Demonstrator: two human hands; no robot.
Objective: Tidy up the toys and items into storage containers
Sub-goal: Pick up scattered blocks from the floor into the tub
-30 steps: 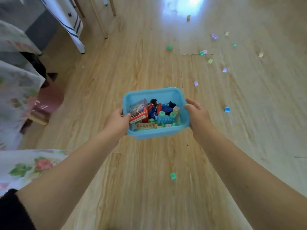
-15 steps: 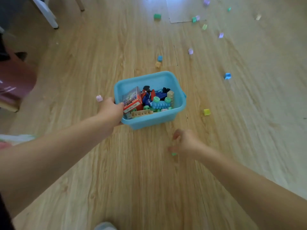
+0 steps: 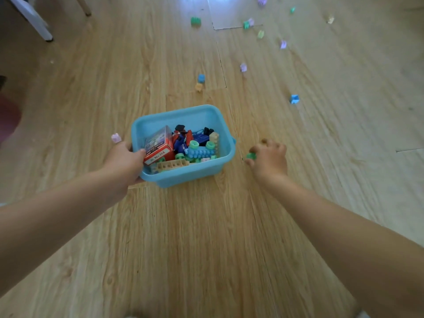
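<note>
While the blue bin point(image 3: 183, 143) rests on the wooden floor point(image 3: 206, 237), your left hand point(image 3: 125, 162) grips its near left corner, thumb hooked over the rim beside a red box point(image 3: 158, 148) marked "No.258". Inside the bin lie mixed building bricks: a light blue studded piece point(image 3: 199, 153), a tan bar point(image 3: 172, 165) along the near wall, and dark blue and red parts behind them. Just to the right of the bin, your right hand point(image 3: 268, 159) is curled, fingertips pinching a small green brick point(image 3: 251, 156) close above the floor. A pink brick point(image 3: 116, 138) sits just beyond your left hand. Farther out, loose bricks are scattered well apart: a blue brick point(image 3: 294, 98) to the right, a blue-and-orange pair point(image 3: 200, 82) ahead, and green and purple pieces near the top edge.
</note>
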